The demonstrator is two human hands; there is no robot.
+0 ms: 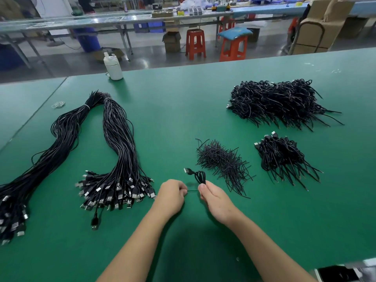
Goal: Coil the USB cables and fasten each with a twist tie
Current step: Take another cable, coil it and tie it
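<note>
My right hand (213, 198) pinches a small coiled black USB cable (198, 176) whose loops and plug stick up above my fingers. My left hand (173, 193) pinches a thin black strand, probably a twist tie or the cable's tail (192, 190), stretched between both hands. Just right of my hands is a loose pile of black twist ties (221, 161). Two long bundles of uncoiled USB cables (116, 151) lie on the left, plugs toward me. Coiled, tied cables form a small pile (282, 155) and a large pile (278, 100) on the right.
The work surface is a green table (173, 119). A white bottle (113, 67) stands at its far edge and rubber bands (58, 104) lie at far left. A dark device (337, 273) sits at the near right corner. Stools and benches stand beyond.
</note>
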